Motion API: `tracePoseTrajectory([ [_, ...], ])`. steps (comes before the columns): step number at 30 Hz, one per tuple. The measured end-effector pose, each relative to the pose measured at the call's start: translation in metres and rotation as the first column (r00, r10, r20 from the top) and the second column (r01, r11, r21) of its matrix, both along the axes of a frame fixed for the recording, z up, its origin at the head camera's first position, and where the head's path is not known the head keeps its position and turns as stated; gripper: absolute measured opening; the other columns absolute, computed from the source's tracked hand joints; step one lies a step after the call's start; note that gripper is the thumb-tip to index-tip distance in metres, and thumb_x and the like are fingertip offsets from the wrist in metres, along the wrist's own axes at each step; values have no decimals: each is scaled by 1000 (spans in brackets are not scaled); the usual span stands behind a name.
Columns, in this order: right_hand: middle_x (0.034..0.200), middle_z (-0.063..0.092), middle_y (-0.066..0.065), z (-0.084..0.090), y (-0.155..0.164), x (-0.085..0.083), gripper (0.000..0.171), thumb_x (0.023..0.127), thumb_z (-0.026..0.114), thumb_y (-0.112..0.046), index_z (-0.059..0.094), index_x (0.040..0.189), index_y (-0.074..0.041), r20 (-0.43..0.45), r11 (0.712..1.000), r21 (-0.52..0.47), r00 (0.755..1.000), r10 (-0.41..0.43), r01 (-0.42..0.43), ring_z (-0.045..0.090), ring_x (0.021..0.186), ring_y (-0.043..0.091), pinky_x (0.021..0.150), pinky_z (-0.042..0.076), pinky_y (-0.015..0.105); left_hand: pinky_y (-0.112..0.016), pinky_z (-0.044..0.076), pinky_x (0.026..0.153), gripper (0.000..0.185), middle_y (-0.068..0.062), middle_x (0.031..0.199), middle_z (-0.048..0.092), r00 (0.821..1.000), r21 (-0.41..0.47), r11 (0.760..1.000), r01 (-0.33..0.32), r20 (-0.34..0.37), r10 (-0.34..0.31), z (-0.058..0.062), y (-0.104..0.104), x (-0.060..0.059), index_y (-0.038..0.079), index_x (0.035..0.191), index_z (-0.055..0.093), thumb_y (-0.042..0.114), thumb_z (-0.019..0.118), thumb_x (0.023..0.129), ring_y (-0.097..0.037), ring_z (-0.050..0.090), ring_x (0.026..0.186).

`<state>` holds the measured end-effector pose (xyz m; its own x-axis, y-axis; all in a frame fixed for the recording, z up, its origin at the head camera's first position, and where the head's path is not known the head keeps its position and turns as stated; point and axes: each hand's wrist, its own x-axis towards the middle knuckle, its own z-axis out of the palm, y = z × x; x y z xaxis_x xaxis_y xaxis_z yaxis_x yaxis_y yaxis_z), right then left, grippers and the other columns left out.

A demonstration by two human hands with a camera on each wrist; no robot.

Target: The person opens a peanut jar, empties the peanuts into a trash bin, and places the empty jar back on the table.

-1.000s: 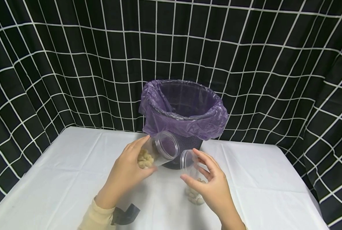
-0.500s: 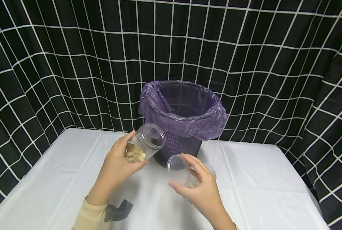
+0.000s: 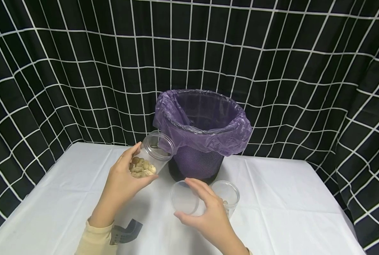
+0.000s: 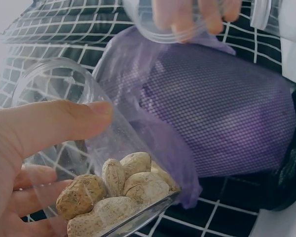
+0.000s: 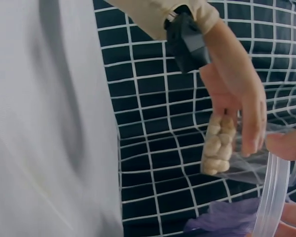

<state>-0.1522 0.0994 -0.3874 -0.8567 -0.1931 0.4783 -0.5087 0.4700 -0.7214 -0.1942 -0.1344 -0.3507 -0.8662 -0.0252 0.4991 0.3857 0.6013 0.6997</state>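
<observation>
— White bench (image 3: 288,198), checked curtain (image 3: 49,71) behind. What's in the left hand (image 3: 122,184)?
— Its grip wraps a clear jar (image 3: 151,156) of peanuts (image 3: 140,168), tilted, raised beside the purple-lined bin (image 3: 202,134).
— And the right hand (image 3: 208,216)?
— Fingers pinch a clear lid (image 3: 184,202), just left of a second jar (image 3: 226,194) standing on the bench.

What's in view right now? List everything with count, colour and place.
Jar with peanuts: one, clear, tilted, held left of the bin.
Peanuts: several, tan, at the jar's bottom.
Lid: one, clear, front centre.
Second jar: one, clear, upright on the table, right of the lid.
Bin: one, black mesh, purple liner, table's back centre.
Table: one, white cover.
Backdrop: black, white grid.
Left hand: grips the peanut jar.
Right hand: holds the lid.
</observation>
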Motion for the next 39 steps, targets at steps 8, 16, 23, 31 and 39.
tracePoseTrajectory([
  [8,132,63,-7,-9,-5,-5,69,67,90,-19,63,131,-17,68,1000,-13,998,9,-8,61,120,17,101,54,37,-50,50,104,91,-15,139,58,1000,7,1000,-18,2,18,2,-4,0,5,145,46,13,91,67,-33,57,126],
  [16,129,65,-4,-18,-9,-12,67,64,91,-22,67,126,-18,167,1000,-7,986,-9,10,64,115,25,100,55,38,-49,51,102,91,-17,135,60,999,39,998,-48,20,47,3,-6,1,6,146,45,15,91,68,-34,58,123],
  [23,129,65,4,-26,-10,-18,69,64,91,-19,66,127,-9,195,1000,4,981,12,-13,64,117,29,100,55,39,-51,49,104,91,-18,133,60,998,44,997,-65,-6,66,5,-7,3,8,146,45,15,91,68,-34,57,124],
  [31,129,66,8,-39,-8,-25,70,65,91,-26,65,127,-6,256,996,73,966,39,-60,65,107,31,90,57,35,-51,44,109,92,-13,137,58,995,68,993,-92,55,89,9,-10,4,10,148,43,17,90,70,-30,53,129],
  [39,133,63,13,-50,-6,-32,73,68,89,-28,61,131,-3,302,990,97,951,70,-103,63,114,33,96,55,51,-47,47,106,91,-14,137,57,993,81,993,-84,85,77,8,-11,2,11,148,43,18,90,71,-29,53,128],
])
